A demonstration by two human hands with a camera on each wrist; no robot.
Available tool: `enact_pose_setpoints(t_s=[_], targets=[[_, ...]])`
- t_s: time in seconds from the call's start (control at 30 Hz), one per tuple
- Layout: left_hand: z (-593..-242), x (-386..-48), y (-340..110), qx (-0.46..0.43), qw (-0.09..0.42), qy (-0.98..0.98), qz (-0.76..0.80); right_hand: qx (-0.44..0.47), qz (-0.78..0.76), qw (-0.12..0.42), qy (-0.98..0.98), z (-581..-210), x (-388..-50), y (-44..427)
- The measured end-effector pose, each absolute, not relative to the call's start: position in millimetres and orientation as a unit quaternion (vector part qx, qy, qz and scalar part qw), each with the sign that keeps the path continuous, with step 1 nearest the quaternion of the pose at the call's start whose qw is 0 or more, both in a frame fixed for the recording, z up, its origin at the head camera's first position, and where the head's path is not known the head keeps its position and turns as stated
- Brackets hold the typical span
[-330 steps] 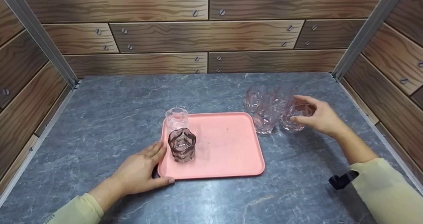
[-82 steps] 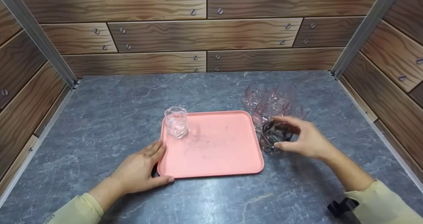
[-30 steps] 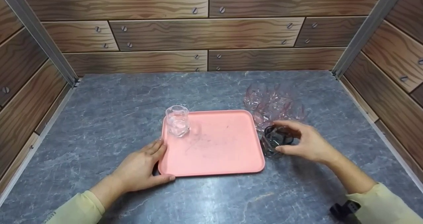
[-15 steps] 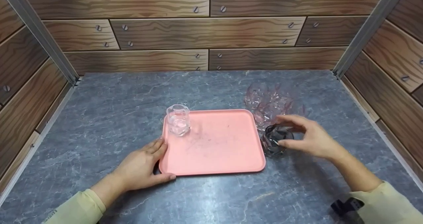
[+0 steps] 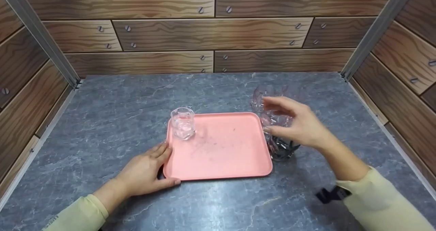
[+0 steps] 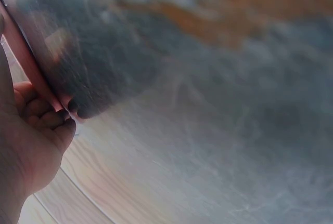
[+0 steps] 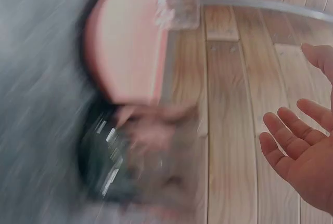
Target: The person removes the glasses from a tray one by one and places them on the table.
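A pink tray [image 5: 221, 156] lies on the table, and my left hand [image 5: 143, 173] rests at its near left corner. The fingers touch the left edge while the thumb lies along the front edge. On the tray's far left corner stands a clear drinking glass [image 5: 183, 123]. My right hand [image 5: 299, 125] is raised, holding nothing, its fingers spread apart over several pale pinkish glasses [image 5: 259, 96]. Below it, against the tray's right edge, stands a dark tinted glass [image 5: 282, 150], partly hidden by the hand. That dark glass [image 7: 119, 167] is blurred in the right wrist view.
The grey marbled tabletop [image 5: 211, 207] is bounded by wood-patterned walls [image 5: 163, 35] at the back and sides. The pinkish glasses stand close together beyond the tray's right side, partly covered by my right hand.
Earlier the dark glass stood on the tray; then my right hand held it at the tray's right. Now the hand has let go and moved up and left. The left hand stays.
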State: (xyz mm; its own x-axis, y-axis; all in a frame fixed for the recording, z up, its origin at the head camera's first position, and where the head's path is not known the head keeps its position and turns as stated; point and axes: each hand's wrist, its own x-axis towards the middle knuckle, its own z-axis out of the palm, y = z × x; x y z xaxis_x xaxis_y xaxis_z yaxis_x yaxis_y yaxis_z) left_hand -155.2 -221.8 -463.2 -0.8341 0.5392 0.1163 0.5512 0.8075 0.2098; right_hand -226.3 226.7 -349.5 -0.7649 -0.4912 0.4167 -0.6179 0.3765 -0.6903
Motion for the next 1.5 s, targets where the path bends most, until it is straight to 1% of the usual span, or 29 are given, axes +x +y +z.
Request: enact_pose_setpoints(t_s=[0.2, 0.4, 0.57, 0.7, 0.97, 1.23, 1.3, 1.5], targets=[[-464, -156, -222, -0.287, 0.030, -0.950, -0.120, 0.376, 0.440, 0.065, -0.813, -341, -236, 172], [-465, -155, -223, -0.285, 0.027, -0.950, -0.122, 0.411, 0.413, 0.056, -0.811, -343, -249, 120], [-466, -156, -222, -0.287, 0.028, -0.950, -0.124, 0.404, 0.406, 0.029, -0.819, -353, -263, 85], [-466, -156, -222, -0.285, 0.025, -0.950, -0.121, 0.379, 0.405, -0.004, -0.832, -365, -273, 62], [-465, -157, -222, -0.288, 0.028, -0.949, -0.124, 0.328, 0.415, -0.058, -0.847, -394, -292, 34], [-464, -157, -221, -0.293, 0.037, -0.948, -0.123, 0.289, 0.427, -0.099, -0.851, -413, -300, 18], [-464, -157, -221, -0.292, 0.037, -0.948, -0.123, 0.287, 0.425, -0.104, -0.852, -416, -301, 15], [-464, -156, -222, -0.291, 0.036, -0.948, -0.124, 0.288, 0.422, -0.095, -0.854, -420, -301, 9]])
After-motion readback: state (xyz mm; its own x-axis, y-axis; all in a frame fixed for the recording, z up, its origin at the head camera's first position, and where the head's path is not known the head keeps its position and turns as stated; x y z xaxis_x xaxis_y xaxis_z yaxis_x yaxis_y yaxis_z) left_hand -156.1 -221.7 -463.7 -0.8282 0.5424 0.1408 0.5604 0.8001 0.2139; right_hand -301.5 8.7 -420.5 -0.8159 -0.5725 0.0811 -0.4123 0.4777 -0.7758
